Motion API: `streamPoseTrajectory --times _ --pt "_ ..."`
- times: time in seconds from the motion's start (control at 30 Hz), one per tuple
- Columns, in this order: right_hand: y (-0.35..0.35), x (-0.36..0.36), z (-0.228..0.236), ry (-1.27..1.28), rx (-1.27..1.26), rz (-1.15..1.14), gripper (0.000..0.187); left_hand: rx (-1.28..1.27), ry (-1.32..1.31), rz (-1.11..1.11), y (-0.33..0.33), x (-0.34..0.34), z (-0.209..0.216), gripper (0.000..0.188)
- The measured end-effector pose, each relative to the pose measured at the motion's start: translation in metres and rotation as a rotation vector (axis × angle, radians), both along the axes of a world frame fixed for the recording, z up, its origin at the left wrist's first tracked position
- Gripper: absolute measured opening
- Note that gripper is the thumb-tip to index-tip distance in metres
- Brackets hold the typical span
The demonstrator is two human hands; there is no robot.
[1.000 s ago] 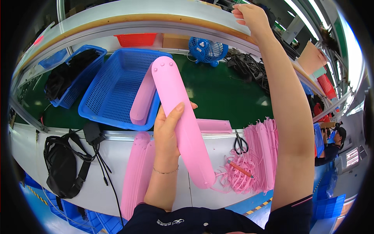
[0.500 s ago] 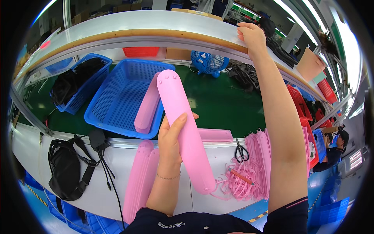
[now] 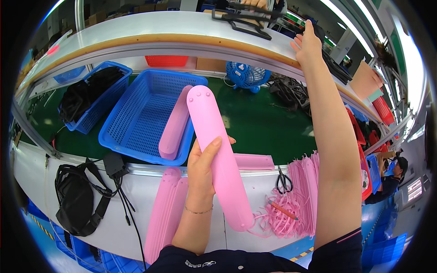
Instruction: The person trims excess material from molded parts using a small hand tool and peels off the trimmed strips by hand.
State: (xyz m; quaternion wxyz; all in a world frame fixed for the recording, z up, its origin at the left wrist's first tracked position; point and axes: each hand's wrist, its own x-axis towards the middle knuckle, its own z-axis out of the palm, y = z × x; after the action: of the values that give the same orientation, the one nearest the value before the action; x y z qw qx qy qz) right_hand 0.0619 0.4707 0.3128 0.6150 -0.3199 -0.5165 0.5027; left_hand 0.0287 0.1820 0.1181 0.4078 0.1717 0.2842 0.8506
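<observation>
My left hand (image 3: 201, 164) is closed around the middle of a long pink strip-shaped panel (image 3: 226, 179) with rounded ends and small knobs at its top. A thin pink strand trails from its lower end. My right hand (image 3: 307, 46) is stretched out over the raised shelf, fingers apart and holding nothing. Beyond the held panel, another pink panel (image 3: 175, 127) leans inside a blue basket (image 3: 136, 104). A stack of pink panels (image 3: 166, 209) lies by my left forearm. Near my right forearm are a heap of pink strands (image 3: 281, 220), a craft knife-like stick (image 3: 283, 209) and black scissors (image 3: 283, 183).
The white shelf (image 3: 159, 28) spans the far side. Over it, another person's hand (image 3: 256, 3) is beside black frames (image 3: 248, 28). A blue fan (image 3: 246, 75) stands beneath. A black bag with cables (image 3: 77, 204) lies at left; a basket of black material (image 3: 98, 109) stands behind.
My right hand has moved right and upward along the shelf, its fingers extending. Black frames and another person's hand have appeared over the shelf. My left hand keeps its hold on the panel.
</observation>
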Motion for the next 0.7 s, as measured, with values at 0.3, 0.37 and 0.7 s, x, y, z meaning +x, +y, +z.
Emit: streamPoseTrajectory --times 0.3,0.37,0.7 --pt "0.025 -0.014 -0.003 -0.656 0.440 -0.093 0.052 -0.005 0.007 -0.009 0.000 -0.001 -0.001 0.027" --pt "0.037 -0.010 0.001 -0.800 0.521 -0.079 0.051 0.007 0.005 -0.020 0.001 0.001 -0.001 0.026" --pt "0.003 0.002 0.022 -1.178 0.601 0.331 0.054 0.008 -0.018 -0.023 0.002 -0.003 -0.006 0.024"
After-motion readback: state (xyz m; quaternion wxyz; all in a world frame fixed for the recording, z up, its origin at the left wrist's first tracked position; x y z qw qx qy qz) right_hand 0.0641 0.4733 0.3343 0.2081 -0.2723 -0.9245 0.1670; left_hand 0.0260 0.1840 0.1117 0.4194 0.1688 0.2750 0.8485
